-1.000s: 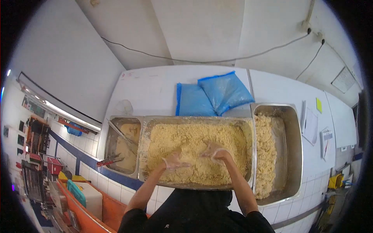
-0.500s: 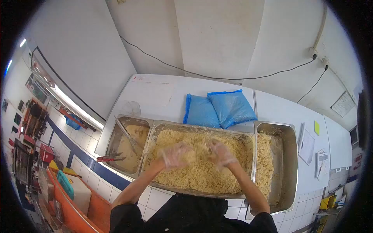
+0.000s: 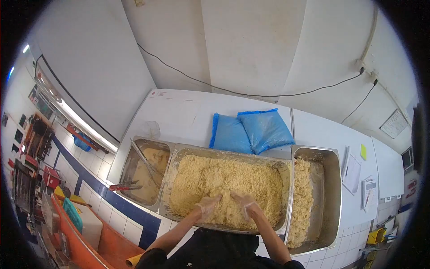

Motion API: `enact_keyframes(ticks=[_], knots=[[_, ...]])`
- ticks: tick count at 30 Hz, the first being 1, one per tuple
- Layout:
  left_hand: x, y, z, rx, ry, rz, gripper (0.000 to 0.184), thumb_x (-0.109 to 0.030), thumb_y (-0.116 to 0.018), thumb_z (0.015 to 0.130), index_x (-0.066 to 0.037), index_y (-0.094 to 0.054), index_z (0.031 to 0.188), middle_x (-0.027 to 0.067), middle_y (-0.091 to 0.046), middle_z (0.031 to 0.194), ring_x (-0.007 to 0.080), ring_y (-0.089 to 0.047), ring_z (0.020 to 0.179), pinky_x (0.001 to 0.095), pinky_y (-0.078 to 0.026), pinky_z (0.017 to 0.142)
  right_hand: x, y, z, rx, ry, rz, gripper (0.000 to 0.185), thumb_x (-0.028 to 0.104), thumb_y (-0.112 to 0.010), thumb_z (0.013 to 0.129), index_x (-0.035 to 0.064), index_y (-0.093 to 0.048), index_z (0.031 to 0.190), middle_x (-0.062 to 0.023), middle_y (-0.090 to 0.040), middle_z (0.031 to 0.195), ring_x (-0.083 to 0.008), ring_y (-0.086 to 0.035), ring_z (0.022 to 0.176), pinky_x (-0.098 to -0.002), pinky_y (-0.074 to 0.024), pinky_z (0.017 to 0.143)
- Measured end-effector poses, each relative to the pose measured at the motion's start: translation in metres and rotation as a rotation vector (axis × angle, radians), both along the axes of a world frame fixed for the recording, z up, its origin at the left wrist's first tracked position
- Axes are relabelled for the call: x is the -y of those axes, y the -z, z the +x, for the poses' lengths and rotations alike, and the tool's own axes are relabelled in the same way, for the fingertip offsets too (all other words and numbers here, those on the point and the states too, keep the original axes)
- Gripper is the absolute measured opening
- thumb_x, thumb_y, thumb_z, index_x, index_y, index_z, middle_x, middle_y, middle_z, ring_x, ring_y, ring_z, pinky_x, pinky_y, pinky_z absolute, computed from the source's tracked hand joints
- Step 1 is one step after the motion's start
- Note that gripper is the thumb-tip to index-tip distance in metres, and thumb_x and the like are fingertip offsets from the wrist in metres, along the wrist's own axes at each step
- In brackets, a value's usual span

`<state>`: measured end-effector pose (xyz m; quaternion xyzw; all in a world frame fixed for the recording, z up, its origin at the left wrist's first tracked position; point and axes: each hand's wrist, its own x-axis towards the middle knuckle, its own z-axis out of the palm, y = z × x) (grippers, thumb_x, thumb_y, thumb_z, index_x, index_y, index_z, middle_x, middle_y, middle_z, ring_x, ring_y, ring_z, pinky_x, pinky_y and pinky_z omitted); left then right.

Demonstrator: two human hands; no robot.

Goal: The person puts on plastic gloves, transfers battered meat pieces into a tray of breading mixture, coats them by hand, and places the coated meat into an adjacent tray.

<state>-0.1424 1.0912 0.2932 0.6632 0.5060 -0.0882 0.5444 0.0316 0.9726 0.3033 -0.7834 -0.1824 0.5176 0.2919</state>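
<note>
A long steel pan [image 3: 224, 149] is filled with pale yellow crumbs [image 3: 251, 179]. My left hand [image 3: 207, 207], in a clear plastic glove, is dug into the crumbs near the front rim, left of the middle. Just to its right, my right hand [image 3: 244, 205], gloved the same way, is also in the crumbs. The thumbs are stretched out and point towards each other; the other fingers are mostly buried. A small gap separates the hands. Neither hand visibly grips an object, though crumbs cover whatever lies beneath them.
A smaller steel pan [image 3: 130, 157] at left holds pale batter, a whisk [image 3: 145, 159] and red-handled tongs [image 3: 125, 186]. At right, another steel pan [image 3: 330, 197] has coated pieces [image 3: 301, 201] along its left side. Two blue-edged bags [image 3: 266, 130] lie behind; papers [image 3: 352, 172] lie right.
Both hands have come down and towards me, from above the middle of the crumbs into them near the front rim. Crumbs they were tossing have settled. The view has shifted slightly.
</note>
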Motion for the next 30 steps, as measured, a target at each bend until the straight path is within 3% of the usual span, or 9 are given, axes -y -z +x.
enact_keyframes(ticks=[4,7,9,13,15,22,25,27,30], knots=[[-0.004,0.024,0.017,0.582,-0.638,-0.277,0.080,-0.069,-0.050,0.085,0.005,-0.065,0.111,0.0184,-0.067,0.099,0.0253,-0.061,0.096,0.0390,-0.046,0.089,-0.008,-0.046,-0.005,-0.052,0.219,0.193,0.065,0.053,-0.058,0.088,-0.0061,-0.061,0.115,-0.0128,-0.067,0.110,-0.0242,-0.062,0.104,-0.0348,-0.0466,0.083],[-0.048,-0.048,0.019,0.126,-0.258,0.039,0.072,-0.062,-0.050,0.089,0.003,-0.061,0.119,0.0203,-0.063,0.111,0.0255,-0.058,0.102,0.0375,-0.044,0.092,-0.023,-0.056,0.005,-0.049,0.482,0.529,0.053,0.044,-0.057,0.090,-0.0022,-0.064,0.113,-0.0155,-0.067,0.110,-0.0256,-0.062,0.107,-0.0361,-0.0468,0.085],[-0.079,-0.016,0.034,0.114,0.004,0.360,0.068,-0.056,-0.048,0.092,0.002,-0.056,0.125,0.0235,-0.059,0.116,0.0302,-0.057,0.106,0.0397,-0.044,0.094,-0.057,-0.105,0.015,0.586,-0.210,-0.094,0.044,0.036,-0.055,0.090,0.0040,-0.062,0.121,-0.0184,-0.062,0.121,-0.0283,-0.057,0.115,-0.0382,-0.0444,0.094],[-0.097,0.040,0.067,0.005,0.221,1.048,0.059,-0.047,-0.044,0.095,0.001,-0.051,0.129,0.0286,-0.058,0.114,0.0393,-0.056,0.107,0.0447,-0.043,0.096,-0.088,-0.010,0.016,0.776,-0.569,0.009,0.044,0.030,-0.052,0.090,0.0086,-0.055,0.128,-0.0198,-0.056,0.128,-0.0320,-0.051,0.121,-0.0446,-0.0383,0.102],[-0.074,0.031,0.060,0.031,0.349,1.041,0.056,-0.045,-0.045,0.094,0.001,-0.052,0.126,0.0299,-0.058,0.114,0.0420,-0.057,0.106,0.0474,-0.043,0.097,-0.074,0.024,0.007,1.208,-0.609,0.291,0.045,0.030,-0.049,0.091,0.0096,-0.051,0.131,-0.0174,-0.053,0.132,-0.0314,-0.048,0.123,-0.0493,-0.0323,0.106],[-0.040,0.024,0.043,0.170,0.377,0.519,0.054,-0.038,-0.043,0.095,0.000,-0.044,0.133,0.0281,-0.057,0.116,0.0435,-0.057,0.102,0.0493,-0.042,0.096,-0.049,-0.008,-0.002,0.851,-0.837,0.114,0.035,0.028,-0.053,0.088,0.0108,-0.062,0.117,-0.0118,-0.055,0.132,-0.0280,-0.047,0.126,-0.0465,-0.0275,0.110],[-0.036,0.032,0.051,0.172,0.382,0.693,0.049,-0.034,-0.040,0.096,-0.001,-0.044,0.132,0.0258,-0.057,0.113,0.0412,-0.057,0.100,0.0509,-0.045,0.088,-0.057,0.016,-0.003,0.958,-0.733,0.128,0.039,0.032,-0.049,0.090,0.0114,-0.060,0.121,-0.0113,-0.049,0.139,-0.0310,-0.036,0.135,-0.0506,-0.0214,0.113],[-0.037,0.029,0.053,0.227,0.451,1.285,0.046,-0.034,-0.039,0.097,-0.003,-0.043,0.131,0.0247,-0.055,0.117,0.0404,-0.054,0.104,0.0522,-0.042,0.090,-0.053,0.086,-0.001,1.308,-0.532,0.541,0.058,0.033,-0.059,0.081,0.0063,-0.049,0.132,-0.0180,-0.044,0.141,-0.0339,-0.039,0.131,-0.0547,-0.0209,0.110],[-0.052,-0.009,0.066,0.241,0.440,0.854,0.045,-0.034,-0.035,0.098,-0.005,-0.043,0.131,0.0242,-0.052,0.120,0.0409,-0.050,0.111,0.0528,-0.036,0.100,-0.066,0.040,0.001,0.972,-0.594,0.291,0.059,0.031,-0.058,0.080,0.0054,-0.048,0.133,-0.0176,-0.043,0.142,-0.0350,-0.037,0.132,-0.0561,-0.0203,0.109]])
